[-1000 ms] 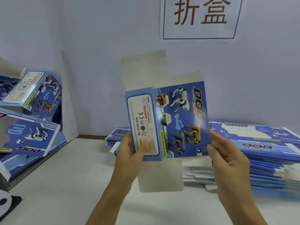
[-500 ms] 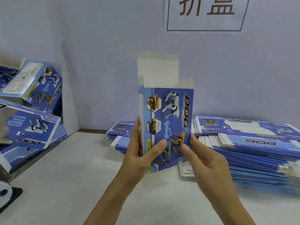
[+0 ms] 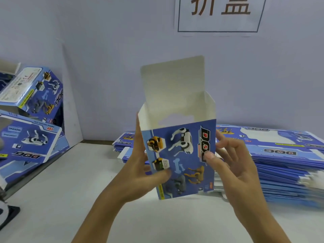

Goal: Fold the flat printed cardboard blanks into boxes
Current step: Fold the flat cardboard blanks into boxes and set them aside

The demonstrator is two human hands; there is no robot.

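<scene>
I hold a blue printed box point(image 3: 182, 160) upright above the white table point(image 3: 61, 199), squared open into a tube with its white top flaps standing up. My left hand point(image 3: 140, 174) grips its left edge, thumb across the printed front and fingers behind. My right hand point(image 3: 226, 165) pinches the right edge, thumb on the "DOG" lettering, other fingers spread behind the side. The box's bottom end is hidden from me. A thick stack of flat blue blanks point(image 3: 273, 160) lies behind and to the right.
Folded boxes point(image 3: 33, 106) are piled at the left against a white panel. A smaller stack of blanks point(image 3: 124, 142) lies behind my left hand. A paper sign point(image 3: 219, 14) hangs on the wall. A dark object point(image 3: 7, 213) sits at the table's left edge.
The flat blank has been turned and pushed open into a square tube. Both hands moved closer together on its sides, and the box came lower and nearer.
</scene>
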